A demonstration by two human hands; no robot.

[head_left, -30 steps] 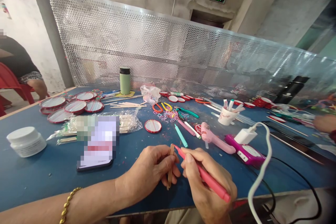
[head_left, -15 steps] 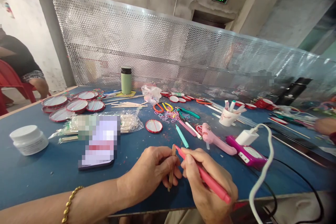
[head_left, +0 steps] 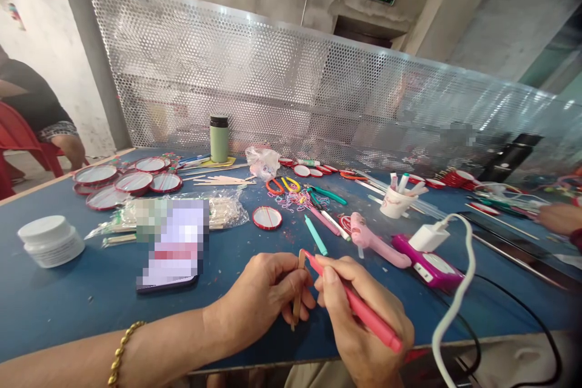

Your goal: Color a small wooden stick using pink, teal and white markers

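Observation:
My left hand point(head_left: 268, 291) is closed around a flat wooden stick point(head_left: 297, 304), which stands nearly upright between thumb and fingers. In my right hand point(head_left: 364, 321) is a red marker pen point(head_left: 373, 319), its tip touching the upper end of the stick. Just beyond my hands lies a turquoise marker point(head_left: 316, 235). A small round drum-like disc with a red rim point(head_left: 267, 217) rests farther left. To the right is a pink glue gun point(head_left: 377, 244). Part of the stick is hidden by my left fingers.
On the left stand a white jar point(head_left: 51, 241) and a phone point(head_left: 175, 248) near a bag of sticks point(head_left: 222, 209). Several red-rimmed discs point(head_left: 133, 182) lie behind. A paper cup point(head_left: 394, 202) holds pens. A white cable point(head_left: 448, 309) loops from a purple power strip point(head_left: 427, 264). Another person's hand point(head_left: 557, 218) is at far right.
My hands and the red marker stay almost in place, the marker tip still at the stick's end. The other person's hand at far right has shifted slightly left.

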